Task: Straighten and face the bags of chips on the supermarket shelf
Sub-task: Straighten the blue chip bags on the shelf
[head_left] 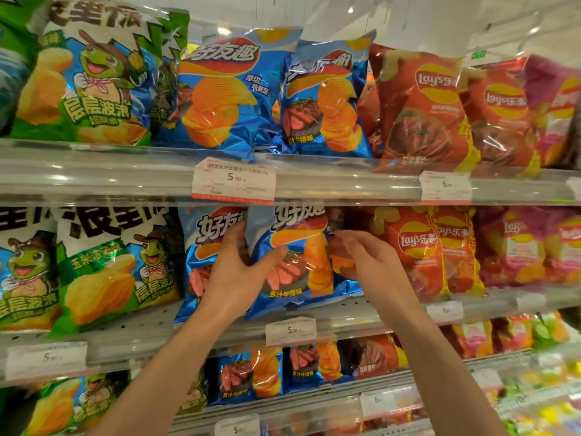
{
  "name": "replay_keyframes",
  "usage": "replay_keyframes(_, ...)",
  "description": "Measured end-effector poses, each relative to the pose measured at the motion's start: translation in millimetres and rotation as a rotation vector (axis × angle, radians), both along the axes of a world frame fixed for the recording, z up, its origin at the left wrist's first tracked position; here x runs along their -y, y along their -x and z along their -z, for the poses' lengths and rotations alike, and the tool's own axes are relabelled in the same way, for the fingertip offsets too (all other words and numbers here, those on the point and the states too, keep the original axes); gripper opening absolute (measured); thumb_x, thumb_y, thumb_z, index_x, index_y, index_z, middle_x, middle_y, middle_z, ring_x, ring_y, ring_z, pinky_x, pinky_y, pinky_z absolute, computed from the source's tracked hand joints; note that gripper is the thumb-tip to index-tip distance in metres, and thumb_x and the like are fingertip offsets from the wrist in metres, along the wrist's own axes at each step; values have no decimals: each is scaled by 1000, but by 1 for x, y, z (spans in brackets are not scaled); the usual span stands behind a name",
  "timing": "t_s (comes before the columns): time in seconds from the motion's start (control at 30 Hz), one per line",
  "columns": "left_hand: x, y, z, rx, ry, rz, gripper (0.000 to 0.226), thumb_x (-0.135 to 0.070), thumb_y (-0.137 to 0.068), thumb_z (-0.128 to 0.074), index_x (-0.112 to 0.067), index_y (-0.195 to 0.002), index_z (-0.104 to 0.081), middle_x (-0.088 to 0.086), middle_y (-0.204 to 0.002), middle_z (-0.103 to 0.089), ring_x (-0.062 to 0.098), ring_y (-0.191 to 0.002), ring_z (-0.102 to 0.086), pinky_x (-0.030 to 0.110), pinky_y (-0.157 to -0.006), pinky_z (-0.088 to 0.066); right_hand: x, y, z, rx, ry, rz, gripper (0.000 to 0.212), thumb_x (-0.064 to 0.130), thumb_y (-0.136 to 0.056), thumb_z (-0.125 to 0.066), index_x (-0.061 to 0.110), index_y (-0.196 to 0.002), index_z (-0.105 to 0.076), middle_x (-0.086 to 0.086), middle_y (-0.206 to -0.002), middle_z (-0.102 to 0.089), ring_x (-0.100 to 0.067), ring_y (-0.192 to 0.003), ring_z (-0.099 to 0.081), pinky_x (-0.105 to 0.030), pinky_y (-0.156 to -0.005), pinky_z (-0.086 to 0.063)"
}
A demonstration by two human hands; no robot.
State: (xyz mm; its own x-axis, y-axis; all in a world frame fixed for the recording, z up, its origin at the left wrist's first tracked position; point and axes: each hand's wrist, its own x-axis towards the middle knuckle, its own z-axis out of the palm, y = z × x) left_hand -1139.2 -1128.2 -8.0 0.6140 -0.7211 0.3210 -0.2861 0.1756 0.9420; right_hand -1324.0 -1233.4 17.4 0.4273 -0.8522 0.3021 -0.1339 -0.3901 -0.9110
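On the middle shelf (pixel 345 319) a blue chip bag with a steak picture (pixel 295 272) leans tilted, its bottom at the shelf's front edge. My left hand (pixel 239 275) grips its left edge, thumb across the front. My right hand (pixel 364 259) holds its right edge with curled fingers. Another blue bag (pixel 201 247) stands just to its left, partly behind my left hand. Red Lay's bags (pixel 418 247) stand to the right.
Green corn-snack bags (pixel 103 272) fill the shelf's left part, pink bags (pixel 534 247) the far right. The upper shelf (pixel 314 180) holds green, blue and red bags. Price tags (pixel 290 330) hang on the shelf rails. Lower shelves carry more bags.
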Motion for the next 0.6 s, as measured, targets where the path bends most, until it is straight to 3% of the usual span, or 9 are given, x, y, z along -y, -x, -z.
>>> replay_keyframes(0.03, -6, -4, 1, -4, 8, -18, 63, -35, -81, -80, -33, -135, -46, -18, -115, -66, 2, -105, -66, 24, -89, -53, 10, -5, 2, -87, 40, 44, 25, 25, -105, -47, 21, -119, -67, 6, -107, -72, -6, -96, -67, -29, -84, -54)
replay_keyframes(0.1, -18, -10, 3, -34, 22, -31, 58, -35, -81, -79, -39, -128, -46, -15, -114, -68, 8, -102, -69, 27, -83, -57, 31, -20, 9, -325, 151, 124, 33, 38, -101, -48, 18, -122, -64, -5, -113, -69, -23, -103, -66, -38, -87, -53)
replay_keyframes(0.2, -36, -15, 2, -36, 43, -52, 56, -29, -84, -78, -39, -130, -48, -17, -108, -68, 7, -89, -72, 19, -60, -56, 46, -51, 28, -742, 202, 191, 81, 73, -87, -43, 16, -144, -44, -17, -142, -50, -40, -134, -44, -50, -109, -37)
replay_keyframes(0.27, -47, -19, -1, -28, 45, -70, 59, -28, -84, -77, -38, -133, -46, -14, -110, -66, 11, -80, -70, 16, -54, -53, 46, -66, 42, -863, 230, 224, 97, 76, -85, -45, 13, -155, -22, -17, -155, -34, -39, -144, -30, -56, -116, -21)
replay_keyframes(0.37, -58, -29, -2, -43, 40, -91, 60, -33, -81, -77, -40, -131, -43, -13, -114, -64, 13, -90, -68, 19, -61, -55, 42, -71, 51, -833, 331, 309, 81, 60, -89, -53, 13, -150, -29, -14, -147, -45, -38, -137, -39, -56, -115, -26)
replay_keyframes(0.47, -65, -36, -2, -47, 14, -109, 73, -52, -68, -77, -43, -133, -44, -8, -120, -66, 19, -106, -68, 37, -77, -57, 44, -70, 45, -686, 316, 330, 60, 43, -92, -58, 11, -140, -41, -15, -134, -56, -40, -127, -49, -55, -109, -34)
replay_keyframes(0.6, -71, -41, -5, -51, 10, -118, 73, -52, -66, -76, -43, -131, -44, -15, -108, -68, 15, -94, -72, 38, -75, -57, 52, -79, 40, -408, 342, 320, 59, 44, -94, -57, 10, -140, -43, -18, -132, -58, -44, -121, -53, -57, -101, -42)
